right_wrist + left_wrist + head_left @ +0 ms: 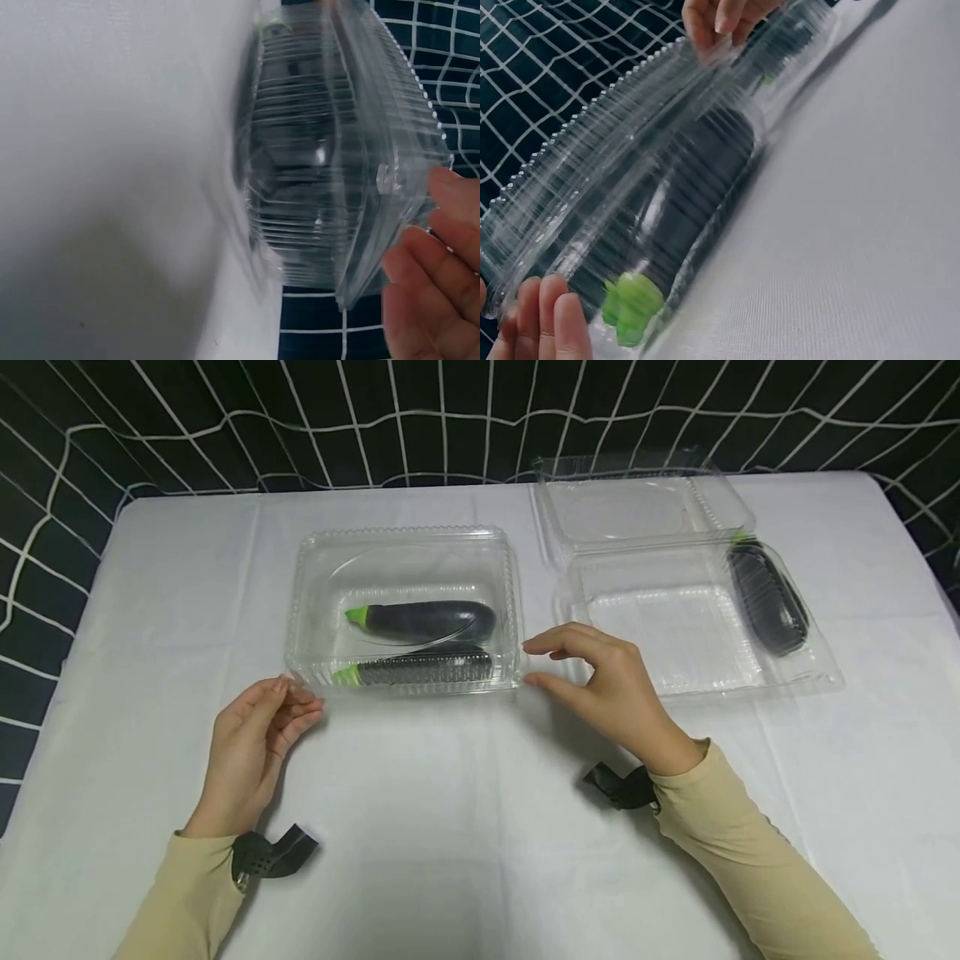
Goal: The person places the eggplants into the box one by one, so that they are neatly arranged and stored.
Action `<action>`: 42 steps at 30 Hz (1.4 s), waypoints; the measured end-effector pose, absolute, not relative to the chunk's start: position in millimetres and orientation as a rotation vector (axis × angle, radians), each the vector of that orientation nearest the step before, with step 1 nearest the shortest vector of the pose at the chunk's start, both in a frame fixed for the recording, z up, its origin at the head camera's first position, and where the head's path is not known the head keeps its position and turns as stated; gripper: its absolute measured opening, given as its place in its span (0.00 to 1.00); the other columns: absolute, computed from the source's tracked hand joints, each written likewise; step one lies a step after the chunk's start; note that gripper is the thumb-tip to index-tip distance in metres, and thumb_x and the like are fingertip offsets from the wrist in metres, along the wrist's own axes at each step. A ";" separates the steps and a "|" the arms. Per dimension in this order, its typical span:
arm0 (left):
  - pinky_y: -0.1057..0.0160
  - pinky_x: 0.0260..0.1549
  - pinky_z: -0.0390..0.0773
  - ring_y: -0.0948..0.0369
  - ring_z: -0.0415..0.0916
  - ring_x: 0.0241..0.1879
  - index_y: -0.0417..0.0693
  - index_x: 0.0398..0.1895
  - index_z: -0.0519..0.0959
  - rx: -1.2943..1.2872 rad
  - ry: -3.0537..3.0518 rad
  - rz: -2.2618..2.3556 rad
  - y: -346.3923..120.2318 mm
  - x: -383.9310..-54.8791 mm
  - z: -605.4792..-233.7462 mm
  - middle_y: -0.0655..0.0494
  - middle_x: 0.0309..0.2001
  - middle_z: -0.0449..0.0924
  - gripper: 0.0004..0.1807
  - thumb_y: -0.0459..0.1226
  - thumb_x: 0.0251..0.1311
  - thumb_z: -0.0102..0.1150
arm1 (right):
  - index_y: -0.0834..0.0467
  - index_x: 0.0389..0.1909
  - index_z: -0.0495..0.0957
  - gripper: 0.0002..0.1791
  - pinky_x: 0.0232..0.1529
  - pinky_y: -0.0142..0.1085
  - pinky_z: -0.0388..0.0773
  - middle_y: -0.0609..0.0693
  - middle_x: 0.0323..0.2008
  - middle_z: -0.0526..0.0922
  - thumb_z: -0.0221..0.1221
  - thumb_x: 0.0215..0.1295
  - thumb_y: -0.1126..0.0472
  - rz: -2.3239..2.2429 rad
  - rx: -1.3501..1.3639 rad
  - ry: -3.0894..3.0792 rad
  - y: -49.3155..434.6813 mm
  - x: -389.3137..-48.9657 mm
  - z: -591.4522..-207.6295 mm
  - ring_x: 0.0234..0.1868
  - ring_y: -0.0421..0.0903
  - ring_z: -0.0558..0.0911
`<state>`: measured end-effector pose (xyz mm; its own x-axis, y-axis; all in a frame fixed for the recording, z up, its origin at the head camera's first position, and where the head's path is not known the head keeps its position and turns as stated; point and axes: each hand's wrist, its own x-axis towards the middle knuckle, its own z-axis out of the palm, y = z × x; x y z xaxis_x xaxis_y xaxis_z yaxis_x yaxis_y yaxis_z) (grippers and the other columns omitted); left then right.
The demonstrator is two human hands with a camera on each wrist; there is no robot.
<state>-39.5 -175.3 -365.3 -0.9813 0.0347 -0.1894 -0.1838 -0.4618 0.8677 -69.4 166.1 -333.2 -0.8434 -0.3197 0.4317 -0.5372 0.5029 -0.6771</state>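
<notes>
A clear plastic clamshell box (405, 547) lies with its lid down on the table. Through the plastic show two dark eggplants with green caps, one eggplant (431, 620) behind the other eggplant (427, 670). My left hand (251, 739) pinches the box's front left corner between thumb and fingers. At the front right corner is my right hand (600, 672), thumb and forefinger apart in the head view, their tips right at the rim. In the right wrist view, the right fingertips (409, 262) are beside the lid's edge.
An open clear clamshell box (667, 635) stands to the right, its lid tilted back at the table's far edge. A third eggplant (768, 597) shows through its right side. White cloth (420, 827) covers the table. Beyond the far edge hangs dark fabric with white netting (465, 427).
</notes>
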 end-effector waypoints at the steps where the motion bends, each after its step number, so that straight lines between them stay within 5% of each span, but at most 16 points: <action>1: 0.65 0.46 0.77 0.59 0.78 0.39 0.39 0.37 0.75 -0.207 1.561 2.557 -175.6 -38.4 -365.2 0.50 0.36 0.77 0.07 0.35 0.68 0.51 | 0.62 0.37 0.83 0.15 0.42 0.33 0.75 0.49 0.36 0.85 0.72 0.44 0.71 1.252 0.724 -2.511 166.4 -69.3 -332.5 0.37 0.48 0.81; 15: 0.60 0.45 0.79 0.59 0.80 0.38 0.25 0.44 0.69 0.070 1.846 2.059 -130.0 -12.7 -366.8 0.48 0.35 0.79 0.12 0.30 0.66 0.50 | 0.65 0.38 0.82 0.16 0.44 0.30 0.75 0.51 0.37 0.85 0.71 0.44 0.74 1.183 0.680 -2.524 189.9 -63.0 -322.5 0.39 0.44 0.81; 26: 0.60 0.44 0.79 0.52 0.82 0.40 0.28 0.43 0.74 0.379 1.726 1.838 -50.4 -8.5 -363.0 0.42 0.37 0.80 0.09 0.28 0.63 0.53 | 0.65 0.38 0.83 0.16 0.44 0.27 0.73 0.52 0.36 0.85 0.70 0.44 0.76 1.144 0.560 -2.511 213.6 -53.4 -317.2 0.39 0.31 0.77; 32: 0.67 0.44 0.77 0.61 0.81 0.40 0.36 0.49 0.76 0.537 1.743 1.702 -3.1 -12.7 -364.3 0.46 0.41 0.83 0.13 0.33 0.63 0.56 | 0.66 0.37 0.83 0.16 0.44 0.25 0.72 0.55 0.36 0.85 0.69 0.45 0.78 1.113 0.480 -2.494 231.0 -54.8 -314.9 0.39 0.29 0.77; 42: 0.64 0.42 0.79 0.55 0.81 0.41 0.30 0.47 0.73 0.434 1.638 1.892 51.5 -30.7 -370.4 0.39 0.42 0.81 0.10 0.28 0.66 0.48 | 0.65 0.39 0.83 0.15 0.44 0.23 0.71 0.57 0.36 0.85 0.68 0.47 0.76 1.061 0.326 -2.483 257.3 -60.1 -309.4 0.38 0.27 0.77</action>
<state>-30.7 51.5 -370.4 -0.7707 0.6232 -0.1328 -0.2207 -0.0656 0.9731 -60.1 257.3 -309.4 -0.8852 -0.0495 0.4626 -0.3686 0.6814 -0.6324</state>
